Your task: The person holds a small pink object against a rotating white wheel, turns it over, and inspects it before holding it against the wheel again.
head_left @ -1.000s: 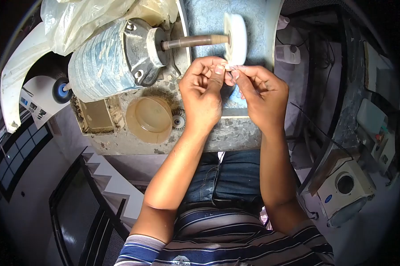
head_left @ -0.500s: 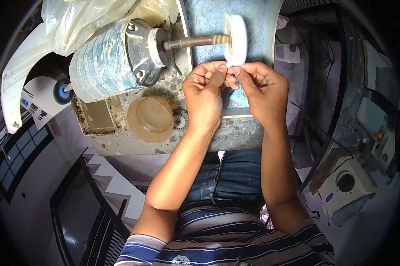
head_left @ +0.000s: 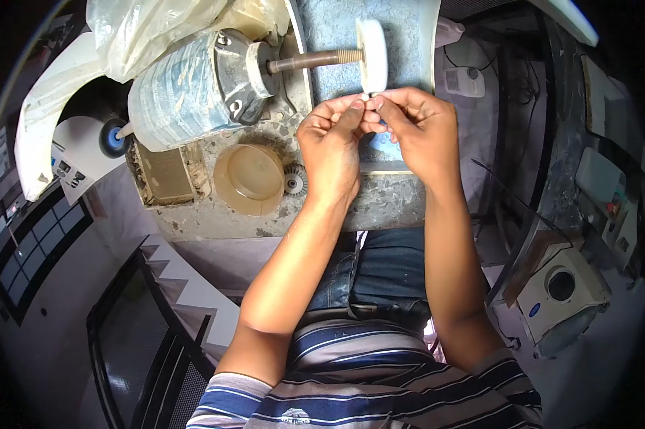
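Note:
My left hand and my right hand meet at the lower rim of a white polishing wheel. Thumbs and fingertips of both are pinched together on a small white piece, its kind mostly hidden by the fingers. It overlaps the wheel's bottom edge in this view. The wheel sits on the tapered, threaded end of a brown metal shaft, which comes out of a blue, paint-worn motor. Behind the hands is a blue-lined tray with a pale border.
Left of my forearm, a round tub of cloudy liquid stands on the worn bench, beside a small toothed wheel. A square recess lies further left. Plastic sheeting covers the motor's back. A cream machine is at lower right.
The view has shifted slightly, so the bench and motor appear further right and the hands a little higher. Both hands keep their pinch at the wheel's lower rim.

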Tool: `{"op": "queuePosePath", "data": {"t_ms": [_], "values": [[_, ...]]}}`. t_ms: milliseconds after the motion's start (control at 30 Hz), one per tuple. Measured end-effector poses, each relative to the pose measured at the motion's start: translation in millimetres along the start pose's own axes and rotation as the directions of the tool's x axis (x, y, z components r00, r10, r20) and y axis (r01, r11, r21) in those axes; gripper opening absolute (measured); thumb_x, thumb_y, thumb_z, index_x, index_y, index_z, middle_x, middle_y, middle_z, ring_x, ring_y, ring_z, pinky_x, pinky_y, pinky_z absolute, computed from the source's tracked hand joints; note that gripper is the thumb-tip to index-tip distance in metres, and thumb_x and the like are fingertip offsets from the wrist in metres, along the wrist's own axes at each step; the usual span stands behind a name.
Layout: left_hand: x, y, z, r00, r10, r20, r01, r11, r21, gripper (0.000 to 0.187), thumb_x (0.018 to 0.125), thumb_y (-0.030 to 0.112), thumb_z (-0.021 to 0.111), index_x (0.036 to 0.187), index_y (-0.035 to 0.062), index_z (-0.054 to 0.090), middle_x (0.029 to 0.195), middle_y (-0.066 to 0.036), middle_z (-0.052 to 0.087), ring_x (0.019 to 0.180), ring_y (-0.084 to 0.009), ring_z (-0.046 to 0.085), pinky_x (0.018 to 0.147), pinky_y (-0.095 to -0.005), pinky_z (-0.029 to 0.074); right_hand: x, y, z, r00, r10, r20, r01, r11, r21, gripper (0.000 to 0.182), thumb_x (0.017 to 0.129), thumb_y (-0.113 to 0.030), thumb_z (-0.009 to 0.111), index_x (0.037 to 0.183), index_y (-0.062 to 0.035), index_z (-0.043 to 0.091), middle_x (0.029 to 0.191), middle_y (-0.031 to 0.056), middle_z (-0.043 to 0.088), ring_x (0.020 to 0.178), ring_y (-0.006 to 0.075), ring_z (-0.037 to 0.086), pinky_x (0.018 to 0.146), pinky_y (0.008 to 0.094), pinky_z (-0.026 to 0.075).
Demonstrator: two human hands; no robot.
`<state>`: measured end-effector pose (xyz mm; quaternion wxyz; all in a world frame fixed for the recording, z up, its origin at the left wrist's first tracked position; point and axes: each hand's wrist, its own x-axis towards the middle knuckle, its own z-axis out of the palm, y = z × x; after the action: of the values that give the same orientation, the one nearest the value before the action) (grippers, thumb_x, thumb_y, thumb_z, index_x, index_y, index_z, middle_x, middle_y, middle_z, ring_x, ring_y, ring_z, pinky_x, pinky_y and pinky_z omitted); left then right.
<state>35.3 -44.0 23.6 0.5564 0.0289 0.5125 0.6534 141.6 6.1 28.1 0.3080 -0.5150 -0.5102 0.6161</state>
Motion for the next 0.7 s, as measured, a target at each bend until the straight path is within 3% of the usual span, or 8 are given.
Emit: {"op": "queuePosePath", "data": {"t_ms": [100,167,233,267,300,367,400,700], "values": [[-12,11,-5,1.0,0.003,0.025,-0.003,1.0,0.0,0.011,0.09,0.0,0.054,0.094,-0.0084,0.059,0.082,-0.014,0.066,0.066,-0.0154,0.062,0.063,-0.0261,0.052,-13,-11,2,0.997,0.022,0.074,-0.032,0.99,0.136,0.009,0.086,0.0,0.06,0.091,0.0059,0.065,0.078,0.008,0.068,0.067,0.0071,0.063,0.061,0.0209,0.05],[-30,24,-7,0.978,0.207,0.027,-0.208,0.95,0.235,0.011,0.091,0.001,0.053,0.094,-0.0077,0.059,0.085,-0.014,0.066,0.069,-0.0146,0.062,0.065,-0.0258,0.052,-19,-15,-4,0.992,0.009,0.127,-0.023,0.993,0.112,0.011,0.084,-0.002,0.063,0.092,0.0053,0.065,0.079,0.009,0.068,0.069,0.0112,0.064,0.063,0.023,0.05],[-46,37,-15,0.946,0.303,0.113,-0.323,0.912,0.252,0.011,0.092,0.001,0.053,0.097,-0.0073,0.058,0.095,-0.016,0.065,0.074,-0.0139,0.062,0.068,-0.0263,0.053,-25,-18,-10,0.99,-0.122,0.077,0.142,0.918,-0.372,0.017,0.081,-0.005,0.065,0.096,0.0044,0.064,0.083,0.0114,0.067,0.072,0.0202,0.065,0.068,0.028,0.051],[-53,42,-16,0.928,0.344,0.141,-0.37,0.891,0.264,0.011,0.092,0.0,0.053,0.098,-0.0074,0.057,0.096,-0.016,0.065,0.074,-0.0142,0.062,0.069,-0.0264,0.052,-25,-11,-15,0.991,-0.084,0.1,0.119,0.9,-0.42,0.03,0.077,-0.009,0.069,0.104,0.0028,0.062,0.097,0.0149,0.064,0.092,0.0306,0.062,0.082,0.0347,0.049],[-60,49,-17,0.907,0.385,0.171,-0.419,0.866,0.274,0.011,0.092,0.0,0.052,0.099,-0.0074,0.057,0.096,-0.017,0.065,0.075,-0.0144,0.062,0.07,-0.0266,0.052,-27,-2,-17,0.991,-0.093,0.099,0.126,0.905,-0.407,0.03,0.077,-0.009,0.069,0.104,0.0028,0.062,0.097,0.0149,0.064,0.092,0.0306,0.062,0.082,0.0347,0.049],[-76,63,-14,0.885,0.408,0.224,-0.461,0.834,0.303,0.012,0.091,-0.002,0.052,0.101,-0.0074,0.056,0.096,-0.017,0.064,0.077,-0.0158,0.061,0.073,-0.0278,0.051,-31,8,-19,0.978,-0.142,0.153,0.209,0.634,-0.744,0.042,0.071,-0.01,0.074,0.109,0.0017,0.059,0.107,0.0153,0.06,0.101,0.0299,0.055,0.09,0.0361,0.044],[-82,66,-12,0.868,0.437,0.234,-0.492,0.82,0.292,0.012,0.091,-0.002,0.052,0.101,-0.0078,0.056,0.096,-0.017,0.063,0.077,-0.0163,0.061,0.073,-0.028,0.051,-31,3,-19,0.984,-0.01,0.175,0.137,0.666,-0.733,0.048,0.069,-0.01,0.075,0.112,0.002,0.058,0.115,0.0172,0.056,0.112,0.0329,0.048,0.097,0.0388,0.039],[-117,93,1,0.811,0.513,0.282,-0.581,0.761,0.287,0.012,0.09,-0.003,0.053,0.1,-0.0081,0.056,0.098,-0.018,0.062,0.077,-0.0172,0.062,0.072,-0.029,0.052,-33,16,-12,0.976,-0.092,0.199,0.219,0.474,-0.853,0.041,0.067,-0.01,0.076,0.104,0.0003,0.061,0.105,0.0144,0.058,0.105,0.0305,0.051,0.093,0.0376,0.042]]}}
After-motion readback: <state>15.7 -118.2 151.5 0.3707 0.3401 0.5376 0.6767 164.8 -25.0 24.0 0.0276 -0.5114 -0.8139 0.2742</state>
